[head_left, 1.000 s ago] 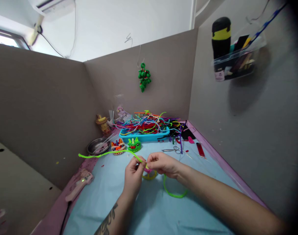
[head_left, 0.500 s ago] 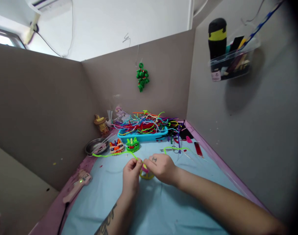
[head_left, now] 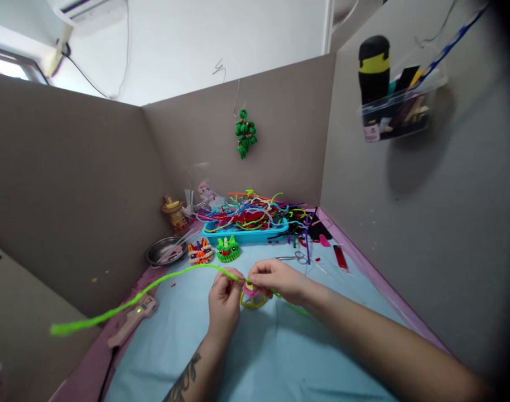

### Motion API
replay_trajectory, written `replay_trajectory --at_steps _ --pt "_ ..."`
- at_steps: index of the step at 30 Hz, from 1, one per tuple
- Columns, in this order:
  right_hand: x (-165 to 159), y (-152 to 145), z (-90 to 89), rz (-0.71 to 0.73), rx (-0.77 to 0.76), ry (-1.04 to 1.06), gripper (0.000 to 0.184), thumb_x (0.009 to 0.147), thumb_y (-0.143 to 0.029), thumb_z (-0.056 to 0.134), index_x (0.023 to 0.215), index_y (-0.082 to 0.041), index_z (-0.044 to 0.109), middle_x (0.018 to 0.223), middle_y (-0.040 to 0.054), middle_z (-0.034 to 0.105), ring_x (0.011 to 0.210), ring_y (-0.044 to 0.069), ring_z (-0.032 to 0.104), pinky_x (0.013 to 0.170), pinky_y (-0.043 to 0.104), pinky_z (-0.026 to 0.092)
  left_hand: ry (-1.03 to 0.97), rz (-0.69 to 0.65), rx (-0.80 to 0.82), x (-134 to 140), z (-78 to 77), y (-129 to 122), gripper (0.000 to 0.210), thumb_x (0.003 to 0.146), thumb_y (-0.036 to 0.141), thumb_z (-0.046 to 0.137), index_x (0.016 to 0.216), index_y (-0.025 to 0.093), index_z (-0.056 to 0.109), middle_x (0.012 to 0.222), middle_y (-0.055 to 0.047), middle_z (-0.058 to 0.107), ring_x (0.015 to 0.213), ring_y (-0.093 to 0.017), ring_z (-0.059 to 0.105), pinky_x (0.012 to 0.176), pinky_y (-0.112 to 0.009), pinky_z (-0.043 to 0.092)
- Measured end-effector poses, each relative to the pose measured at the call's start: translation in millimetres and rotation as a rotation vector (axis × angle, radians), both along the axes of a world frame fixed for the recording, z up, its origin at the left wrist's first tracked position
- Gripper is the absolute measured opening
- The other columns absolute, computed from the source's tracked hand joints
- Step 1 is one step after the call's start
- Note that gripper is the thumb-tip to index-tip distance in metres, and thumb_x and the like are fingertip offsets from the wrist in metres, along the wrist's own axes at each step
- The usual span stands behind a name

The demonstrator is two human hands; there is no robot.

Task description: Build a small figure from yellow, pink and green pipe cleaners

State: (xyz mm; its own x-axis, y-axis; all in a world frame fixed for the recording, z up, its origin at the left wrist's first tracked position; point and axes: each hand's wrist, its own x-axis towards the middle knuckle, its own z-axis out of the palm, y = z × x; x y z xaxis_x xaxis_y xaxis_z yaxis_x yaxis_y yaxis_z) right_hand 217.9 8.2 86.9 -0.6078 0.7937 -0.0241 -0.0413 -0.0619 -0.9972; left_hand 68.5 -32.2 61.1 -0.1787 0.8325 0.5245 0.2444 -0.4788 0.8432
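My left hand and my right hand are close together above the blue cloth, fingers pinched. Between them runs a lime-green pipe cleaner. One long end sweeps left past my left hand toward the glue gun; the other end shows below my right hand. Under my fingertips is a small piece made of pipe cleaner, with a yellow ring at the bottom and pink and yellow above. My fingers hide part of its top. Beyond my hands sit a green animal face and an orange one, both of pipe cleaner.
A blue tray heaped with coloured pipe cleaners stands at the back. Scissors lie behind my right hand. At left are a metal bowl and a pink glue gun. Grey partitions enclose the table.
The pipe cleaner's left end has swung toward me and further left. Its right end has dropped from beside the scissors to below my right hand. My right hand's fingers have shifted.
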Motion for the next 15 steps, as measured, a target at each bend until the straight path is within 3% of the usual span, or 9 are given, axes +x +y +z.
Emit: replay_trajectory --at_steps 5,9,12,15 --pt "1.6 2.2 -2.8 -0.014 -0.200 0.080 0.017 0.059 -0.027 0.066 0.063 -0.012 0.059 0.039 -0.0065 0.046 0.032 0.002 0.028 0.035 0.018 0.016 0.065 0.027 0.086 -1.2 -5.5 0.3 0.009 0.077 0.024 0.058 0.071 0.019 0.060 0.076 -0.003 0.058 0.076 -0.016 0.053 0.073 -0.028 0.041" --pt "-0.9 0.4 -2.2 -0.012 -0.278 0.137 0.016 0.057 -0.023 0.066 0.067 -0.012 0.060 0.041 -0.0061 0.049 0.032 0.001 0.028 0.036 0.017 0.013 0.039 0.047 0.068 -0.9 -6.0 0.4 0.007 0.077 0.024 0.058 0.073 0.019 0.060 0.077 -0.003 0.058 0.077 -0.016 0.053 0.074 -0.028 0.041" --pt "-4.5 -1.1 -4.2 -0.035 -0.221 0.167 0.015 0.058 -0.020 0.064 0.071 -0.013 0.060 0.047 -0.0051 0.053 0.034 0.002 0.032 0.037 0.017 0.017 -0.023 0.036 0.013 1.8 -4.2 -0.6 0.011 0.078 0.027 0.056 0.072 0.018 0.057 0.074 -0.001 0.056 0.072 -0.015 0.051 0.071 -0.026 0.041" --pt "-6.9 -2.5 -6.7 -0.077 -0.070 0.138 0.014 0.061 -0.017 0.060 0.074 -0.014 0.061 0.049 -0.0053 0.053 0.039 0.004 0.039 0.040 0.017 0.026 -0.107 0.014 -0.052 5.3 -5.0 -1.4 0.015 0.079 0.030 0.055 0.072 0.018 0.055 0.074 0.000 0.053 0.070 -0.013 0.049 0.068 -0.024 0.040"
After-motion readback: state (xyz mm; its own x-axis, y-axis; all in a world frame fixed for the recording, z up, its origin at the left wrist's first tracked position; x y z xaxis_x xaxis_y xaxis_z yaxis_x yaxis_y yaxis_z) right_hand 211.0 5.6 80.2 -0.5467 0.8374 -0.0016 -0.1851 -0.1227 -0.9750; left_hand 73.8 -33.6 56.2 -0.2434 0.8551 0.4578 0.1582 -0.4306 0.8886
